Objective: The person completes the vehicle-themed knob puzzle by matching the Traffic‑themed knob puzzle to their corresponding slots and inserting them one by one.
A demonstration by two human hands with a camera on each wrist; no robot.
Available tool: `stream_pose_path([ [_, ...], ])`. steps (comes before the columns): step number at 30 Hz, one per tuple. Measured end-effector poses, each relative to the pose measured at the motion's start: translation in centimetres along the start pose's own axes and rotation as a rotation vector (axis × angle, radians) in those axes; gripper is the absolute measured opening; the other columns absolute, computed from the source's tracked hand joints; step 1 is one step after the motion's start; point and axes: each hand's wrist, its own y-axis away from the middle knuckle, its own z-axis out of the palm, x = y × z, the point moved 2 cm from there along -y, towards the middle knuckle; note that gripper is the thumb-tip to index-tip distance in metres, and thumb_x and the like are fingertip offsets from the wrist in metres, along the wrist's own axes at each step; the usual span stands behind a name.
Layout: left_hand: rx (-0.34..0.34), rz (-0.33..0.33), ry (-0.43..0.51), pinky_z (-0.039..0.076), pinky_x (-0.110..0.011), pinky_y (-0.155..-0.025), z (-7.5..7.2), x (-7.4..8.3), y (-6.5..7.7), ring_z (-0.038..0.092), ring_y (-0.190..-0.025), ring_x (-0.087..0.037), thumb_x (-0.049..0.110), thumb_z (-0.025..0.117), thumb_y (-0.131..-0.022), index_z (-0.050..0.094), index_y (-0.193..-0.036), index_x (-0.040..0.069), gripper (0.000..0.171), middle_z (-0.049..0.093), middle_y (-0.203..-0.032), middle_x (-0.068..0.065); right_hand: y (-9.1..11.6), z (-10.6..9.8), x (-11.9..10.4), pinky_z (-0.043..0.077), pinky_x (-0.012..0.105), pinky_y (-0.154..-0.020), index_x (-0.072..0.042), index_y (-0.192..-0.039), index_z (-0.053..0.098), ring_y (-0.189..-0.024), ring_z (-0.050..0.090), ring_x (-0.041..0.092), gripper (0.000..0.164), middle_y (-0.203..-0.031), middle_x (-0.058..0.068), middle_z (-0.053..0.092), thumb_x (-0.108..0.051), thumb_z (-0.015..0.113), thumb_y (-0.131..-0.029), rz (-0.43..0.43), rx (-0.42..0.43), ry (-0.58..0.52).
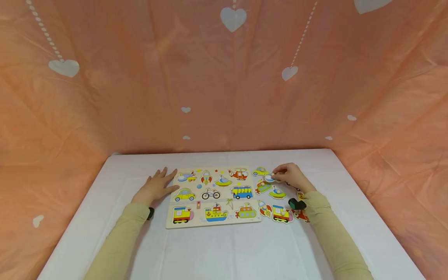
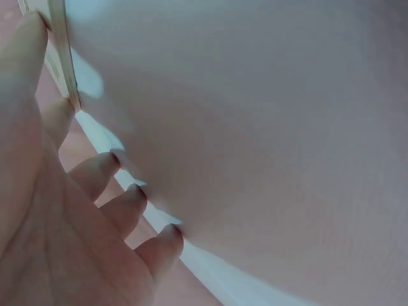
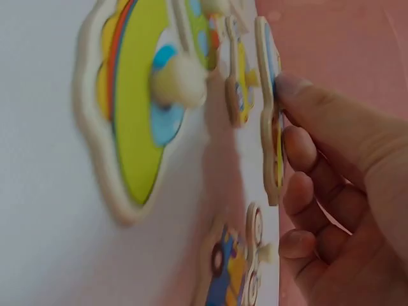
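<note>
My right hand (image 1: 293, 177) pinches an airplane puzzle piece (image 1: 268, 179) between thumb and fingertips. In the right wrist view that piece (image 3: 268, 134) stands edge-on, its blue and yellow print partly behind the fingers. Close by lie a yellow car piece (image 1: 260, 171), a submarine piece (image 1: 263, 186) and a flying saucer piece (image 1: 277, 193) with a round knob. My left hand (image 1: 155, 186) lies with fingers spread at the left edge of the wooden puzzle board (image 1: 169, 223), thumb and index finger touching it. Printed vehicles cover the board.
Nearer the front right of the board lie a rocket piece (image 1: 265, 209), a train piece (image 1: 281, 214) and a helicopter piece (image 1: 300, 215) partly under the right wrist. A bus piece (image 3: 223, 268) and a bicycle piece (image 3: 256, 255) lie below the right hand. Pink cloth (image 1: 210, 97) hangs behind the white table (image 1: 210, 252).
</note>
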Motion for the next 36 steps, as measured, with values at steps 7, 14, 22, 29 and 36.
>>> stream_pose_path([
  [7,0.012,0.006,-0.016,0.009,-0.067,-0.107,0.1,-0.1,0.1,0.010,-0.137,-0.053,0.052,0.058,-0.090,0.028,-0.151,0.013,0.078,0.016,-0.152,-0.030,-0.5,0.8,-1.7,0.048,0.028,-0.058,-0.007,-0.093,0.073,-0.071,0.056,0.020,0.016,-0.080,0.003,0.065,-0.022,0.074,-0.086,-0.025,0.006,-0.032],
  [14,0.051,0.021,-0.029,0.012,-0.068,-0.106,0.3,0.1,0.1,0.013,-0.136,-0.055,0.052,0.059,-0.090,0.031,-0.150,0.013,0.077,0.017,-0.152,-0.031,-1.3,1.4,-2.9,0.046,0.030,-0.062,-0.008,-0.091,0.073,-0.075,0.055,0.020,0.015,-0.078,0.001,0.065,-0.021,0.076,-0.083,-0.080,0.018,-0.018],
  [22,0.092,0.053,-0.044,0.017,-0.065,-0.107,0.5,1.1,0.2,0.016,-0.136,-0.054,0.048,0.062,-0.090,0.034,-0.149,0.010,0.075,0.021,-0.150,-0.032,-2.2,2.9,-4.4,0.047,0.032,-0.065,-0.008,-0.089,0.074,-0.074,0.056,0.020,0.014,-0.076,0.001,0.064,-0.020,0.076,-0.083,-0.139,0.005,-0.045],
  [29,0.114,0.070,-0.045,0.018,-0.067,-0.105,0.5,1.4,0.2,0.018,-0.135,-0.054,0.048,0.063,-0.089,0.036,-0.148,0.009,0.075,0.023,-0.148,-0.034,-2.9,4.4,-6.2,0.048,0.032,-0.064,-0.009,-0.088,0.073,-0.072,0.056,0.019,0.010,-0.076,0.000,0.063,-0.018,0.075,-0.084,-0.165,-0.005,-0.058],
  [36,0.079,0.036,-0.042,0.008,-0.072,-0.104,0.8,1.1,0.0,0.013,-0.136,-0.054,0.054,0.059,-0.089,0.031,-0.150,0.014,0.078,0.018,-0.152,-0.030,-4.2,6.4,-8.2,0.047,0.029,-0.062,-0.010,-0.087,0.074,-0.072,0.055,0.017,0.010,-0.076,-0.002,0.063,-0.019,0.076,-0.084,-0.209,-0.033,-0.040],
])
